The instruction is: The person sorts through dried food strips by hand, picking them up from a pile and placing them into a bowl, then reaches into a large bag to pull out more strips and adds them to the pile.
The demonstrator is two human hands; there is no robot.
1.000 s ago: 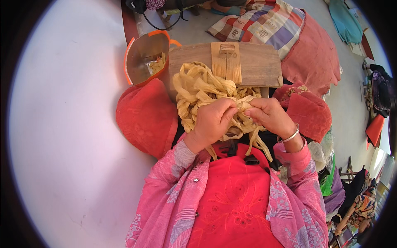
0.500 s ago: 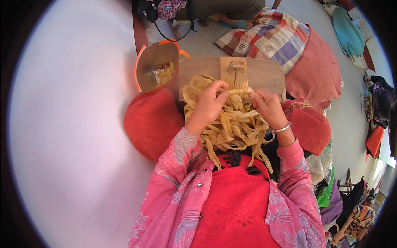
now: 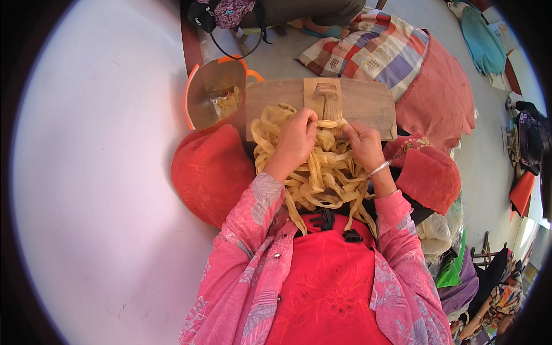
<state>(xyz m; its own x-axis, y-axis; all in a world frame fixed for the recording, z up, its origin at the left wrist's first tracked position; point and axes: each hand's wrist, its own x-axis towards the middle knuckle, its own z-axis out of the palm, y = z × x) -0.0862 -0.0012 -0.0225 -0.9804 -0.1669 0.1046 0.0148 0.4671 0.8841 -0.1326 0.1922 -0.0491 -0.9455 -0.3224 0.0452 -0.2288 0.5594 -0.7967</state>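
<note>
A heap of long, limp, tan ribbon-like strips (image 3: 313,178) lies over my lap and hangs down its front. My left hand (image 3: 298,135) is closed, pinching one end of a short stretch of strip (image 3: 330,123). At the other end of that stretch, my right hand (image 3: 365,144), with a bracelet at the wrist, also grips it between thumb and fingers. Both hands are just over the near edge of a wooden board (image 3: 270,89) lying crosswise. Fixed or resting on the board is a paler wooden piece (image 3: 311,95) with a small raised block (image 3: 326,90) on it.
Left of the board stands a bucket with an orange rim (image 3: 190,103), yellowish scraps inside. Red cloth covers (image 3: 210,172) bulge on both sides of my lap. Beyond lie a checked cloth (image 3: 379,49) and a person's leg (image 3: 310,11). Bags and cloths (image 3: 460,282) sit at the right.
My right hand has shifted slightly left, closer to my left hand. My left fingers have closed up more around the strip. The heap is nearly unchanged.
</note>
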